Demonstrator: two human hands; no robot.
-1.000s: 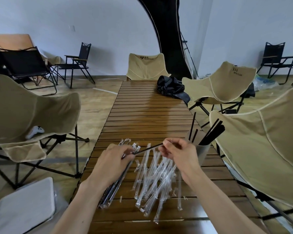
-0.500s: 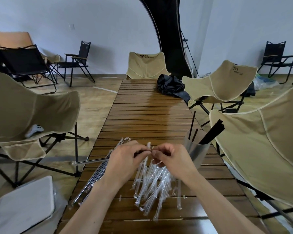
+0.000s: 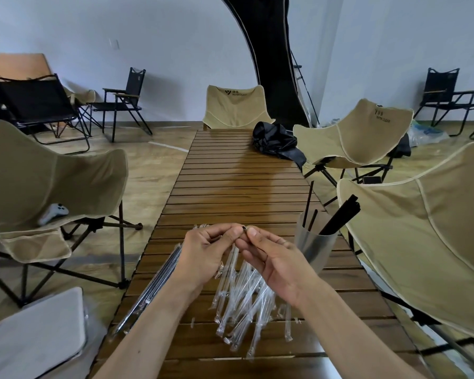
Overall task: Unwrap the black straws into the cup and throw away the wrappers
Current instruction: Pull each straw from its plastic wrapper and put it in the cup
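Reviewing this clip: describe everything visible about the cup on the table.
The cup is a tall, translucent grey tumbler, seemingly plastic, widening slightly toward its open rim. It stands upright near the right edge of the slatted wooden table, just right of the right hand, which does not touch it. Several black straws stand in it, most leaning right over the rim, one thin one nearly upright. Its base is hidden behind the hand.

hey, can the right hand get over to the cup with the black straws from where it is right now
Probably yes. The cup stands on the table just right of the right hand, with bare slats between. But that hand is pinching a straw tip with the left hand, so it is busy.
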